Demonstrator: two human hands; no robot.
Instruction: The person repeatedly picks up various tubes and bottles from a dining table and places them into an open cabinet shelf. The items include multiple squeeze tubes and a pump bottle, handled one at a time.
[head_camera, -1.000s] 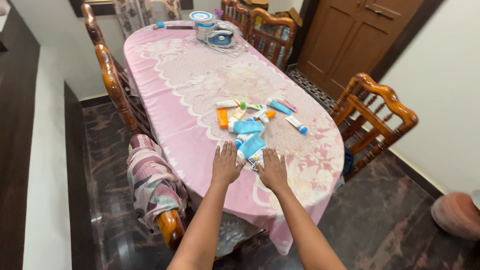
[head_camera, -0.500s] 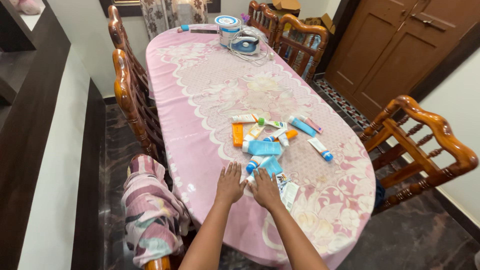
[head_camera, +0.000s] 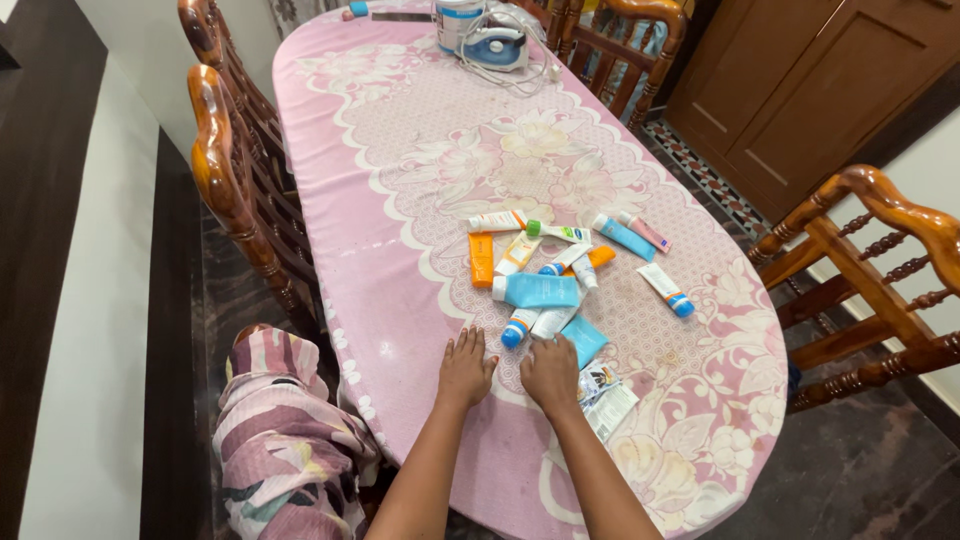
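Seen from the head camera, both hands are laid palm down on the pink tablecloth (head_camera: 400, 150). The left hand (head_camera: 466, 368) is spread flat, holding nothing. The right hand (head_camera: 551, 372) is pressed beside a blue tube (head_camera: 584, 340) and a sachet (head_camera: 604, 392), fingers loosely open, with nothing gripped.

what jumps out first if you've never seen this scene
A heap of tubes, blue, orange and white, lies mid-table on the pink floral tablecloth. Both bare hands lie flat at its near edge, the left hand on cloth, the right hand beside a light blue tube. A blue iron sits at the far end.
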